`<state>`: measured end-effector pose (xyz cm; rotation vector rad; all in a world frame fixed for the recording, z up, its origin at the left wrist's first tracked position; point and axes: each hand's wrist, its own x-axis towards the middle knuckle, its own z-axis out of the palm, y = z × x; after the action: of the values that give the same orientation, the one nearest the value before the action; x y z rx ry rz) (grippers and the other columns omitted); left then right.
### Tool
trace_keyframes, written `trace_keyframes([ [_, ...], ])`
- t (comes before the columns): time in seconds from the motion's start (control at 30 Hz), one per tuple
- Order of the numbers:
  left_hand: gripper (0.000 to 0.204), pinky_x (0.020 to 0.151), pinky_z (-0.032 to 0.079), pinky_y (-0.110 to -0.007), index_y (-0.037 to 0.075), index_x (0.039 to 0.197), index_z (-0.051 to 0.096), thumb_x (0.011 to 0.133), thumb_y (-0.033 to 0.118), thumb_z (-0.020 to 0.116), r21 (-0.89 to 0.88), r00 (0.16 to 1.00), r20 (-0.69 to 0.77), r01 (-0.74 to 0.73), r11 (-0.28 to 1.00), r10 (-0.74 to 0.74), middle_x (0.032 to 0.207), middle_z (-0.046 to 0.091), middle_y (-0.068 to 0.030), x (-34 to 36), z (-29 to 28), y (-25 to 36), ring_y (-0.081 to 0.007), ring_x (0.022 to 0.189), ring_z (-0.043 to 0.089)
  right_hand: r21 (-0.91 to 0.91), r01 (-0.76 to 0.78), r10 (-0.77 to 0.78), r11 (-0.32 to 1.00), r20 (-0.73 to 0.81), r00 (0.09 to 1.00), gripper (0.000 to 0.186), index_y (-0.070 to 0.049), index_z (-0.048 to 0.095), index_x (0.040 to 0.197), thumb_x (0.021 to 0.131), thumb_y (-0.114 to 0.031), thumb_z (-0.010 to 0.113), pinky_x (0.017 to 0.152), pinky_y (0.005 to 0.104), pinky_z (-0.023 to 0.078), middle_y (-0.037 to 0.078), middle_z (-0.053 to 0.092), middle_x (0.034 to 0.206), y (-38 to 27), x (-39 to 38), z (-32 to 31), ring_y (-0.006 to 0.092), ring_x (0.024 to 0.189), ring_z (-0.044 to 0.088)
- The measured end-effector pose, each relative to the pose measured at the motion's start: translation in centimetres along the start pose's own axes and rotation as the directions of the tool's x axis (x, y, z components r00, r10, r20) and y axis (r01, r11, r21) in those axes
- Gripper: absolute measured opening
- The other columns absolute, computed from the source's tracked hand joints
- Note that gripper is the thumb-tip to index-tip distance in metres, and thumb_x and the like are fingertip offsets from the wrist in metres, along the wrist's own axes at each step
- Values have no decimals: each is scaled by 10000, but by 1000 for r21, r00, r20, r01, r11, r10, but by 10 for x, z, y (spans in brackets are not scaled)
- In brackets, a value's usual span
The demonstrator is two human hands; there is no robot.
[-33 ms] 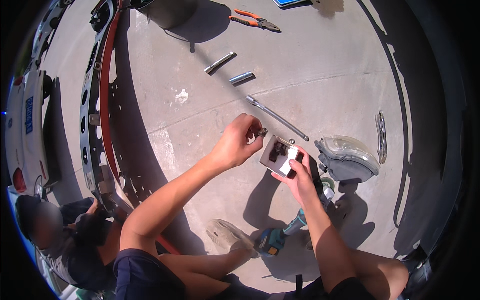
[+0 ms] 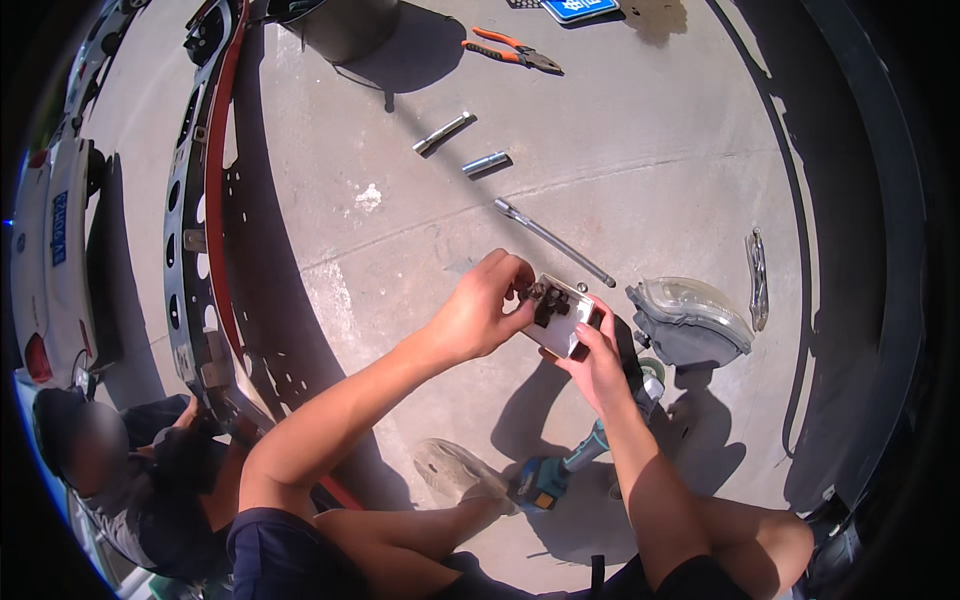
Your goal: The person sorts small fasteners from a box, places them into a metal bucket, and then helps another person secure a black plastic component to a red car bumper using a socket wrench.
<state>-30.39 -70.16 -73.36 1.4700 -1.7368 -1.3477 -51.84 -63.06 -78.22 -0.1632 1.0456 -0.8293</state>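
Above the concrete, right hand (image 2: 597, 362) holds white case (image 2: 566, 316), seemingly angled up-left.

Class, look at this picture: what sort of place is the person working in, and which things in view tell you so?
Probably an outdoor car repair yard: sunlit concrete ground, a detached car bumper, a removed headlamp, and pliers and socket extensions lying loose.

Headlamp (image 2: 690, 320) right of small box (image 2: 563, 315)
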Motion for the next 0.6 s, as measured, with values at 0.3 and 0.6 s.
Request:
trace_keyframes([
  [0.3, 853, 1061, 424, -423, -15, 1464, 333, 834, 327, 795, -7, 907, -11, 421, 907, -421, 1418, 414, -227, -112, -118, 216, -392, 1294, 455, -66, -234, 243, 970, 235, 941, 790, -203, 306, 1472, 782, -221, 689, 1069, 464, 398, 103, 424, 1365, -136, -154, 157, 268, 1285, 442],
  [0.6, 676, 1083, 375, -318, -37, 1418, 430, 883, 215, 758, -922, 741, 277, 384, 49, -612, 1321, 549, -109, -180, -251, 355, -191, 1235, 512, -379, -446, 581, 811, 427, 693, 874, -193, 225, 1557, 819, -246, 690, 1054, 403, 396, 130, 418, 1378, -261, -203, 362, 244, 1270, 442],
])
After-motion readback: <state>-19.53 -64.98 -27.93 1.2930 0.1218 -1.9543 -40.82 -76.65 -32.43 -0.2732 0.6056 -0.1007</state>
